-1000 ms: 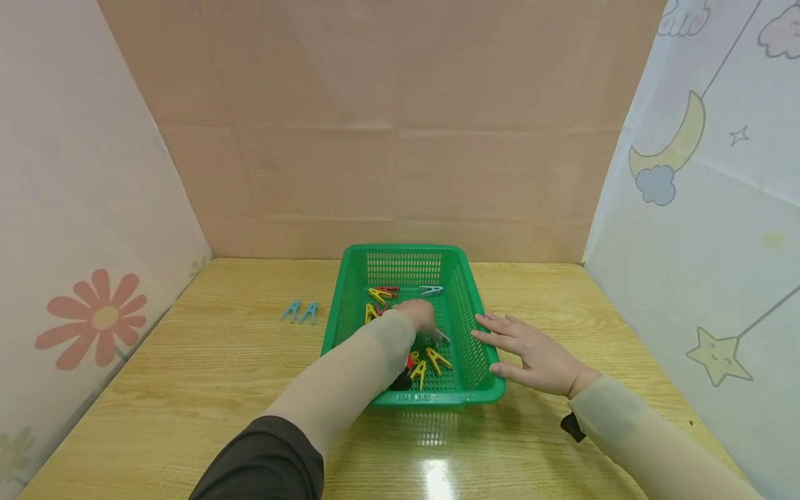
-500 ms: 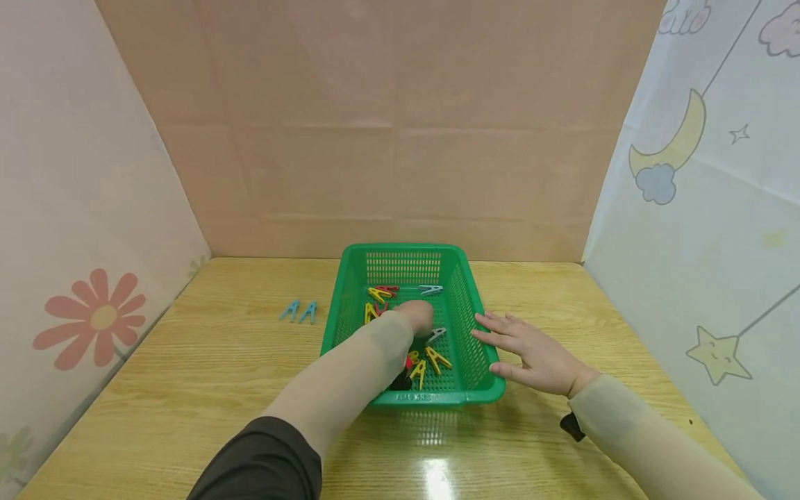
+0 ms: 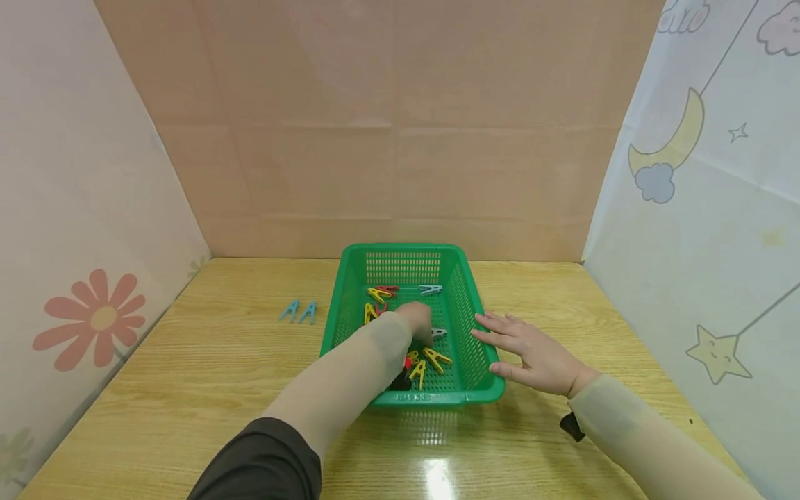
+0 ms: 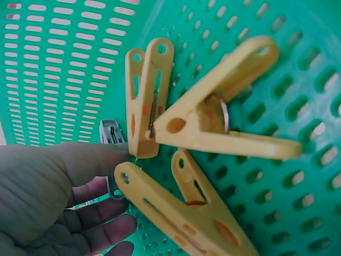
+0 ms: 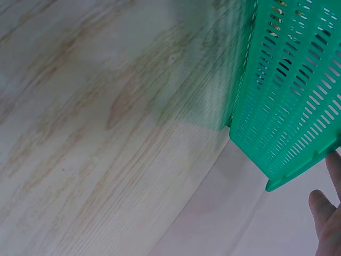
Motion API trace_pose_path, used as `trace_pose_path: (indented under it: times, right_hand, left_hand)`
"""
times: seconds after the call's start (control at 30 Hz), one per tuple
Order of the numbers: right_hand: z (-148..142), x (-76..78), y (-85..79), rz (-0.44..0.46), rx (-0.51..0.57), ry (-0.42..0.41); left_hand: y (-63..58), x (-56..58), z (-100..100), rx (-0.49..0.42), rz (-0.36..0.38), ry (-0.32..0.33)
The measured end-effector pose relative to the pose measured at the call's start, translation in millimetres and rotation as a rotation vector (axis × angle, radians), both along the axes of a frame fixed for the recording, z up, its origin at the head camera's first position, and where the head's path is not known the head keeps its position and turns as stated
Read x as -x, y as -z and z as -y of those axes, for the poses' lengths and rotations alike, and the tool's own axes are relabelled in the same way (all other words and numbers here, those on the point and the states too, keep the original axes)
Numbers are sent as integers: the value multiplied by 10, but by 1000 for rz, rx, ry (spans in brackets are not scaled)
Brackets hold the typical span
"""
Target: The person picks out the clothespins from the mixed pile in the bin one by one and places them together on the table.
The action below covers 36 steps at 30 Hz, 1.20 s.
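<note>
Partly hidden grey clothespin (image 4: 111,132), pinched by left hand (image 4: 53,194)

Smooth plastic on glossy wood grain

The basket (image 3: 478,397) is green plastic, perforated and smooth, with a soft sheen. The yellow pegs (image 4: 226,69) look like smooth, fairly matt plastic, one showing a thin, shiny metal spring (image 4: 226,114). The blue pegs (image 3: 312,307) also look plastic. The table (image 3: 187,389) has wood grain under a glossy finish that reflects light. The brown backdrop (image 3: 394,173) is creased and mostly matt, whether paper or cloth is unclear. The black sleeve (image 3: 262,458) looks like matt cloth.
</note>
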State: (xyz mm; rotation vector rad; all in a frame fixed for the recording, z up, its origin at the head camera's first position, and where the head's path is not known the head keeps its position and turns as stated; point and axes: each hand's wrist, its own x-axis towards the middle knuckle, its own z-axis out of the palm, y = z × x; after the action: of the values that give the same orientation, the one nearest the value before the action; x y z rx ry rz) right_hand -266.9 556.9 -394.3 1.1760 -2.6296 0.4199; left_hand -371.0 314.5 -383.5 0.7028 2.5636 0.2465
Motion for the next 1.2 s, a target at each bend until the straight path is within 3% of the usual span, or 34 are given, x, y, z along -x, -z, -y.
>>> trace_pose_path:
  times: [0.3,0.53,0.8,1.2]
  right_hand:
    - [1,-6,-3,2,-2,4]
    - [3,-9,-8,-3,-5,6]
    - [3,-15,-8,0,-8,13]
    - [-6,-18,2,17,3,17]
  left_hand:
    - [22,104,-14,-130,-26,-101]
    - [37,208,-29,-344,-82,-217]
    - [-1,242,-11,-529,-121,-270]
    - [-293,213,15,-623,-113,-287]
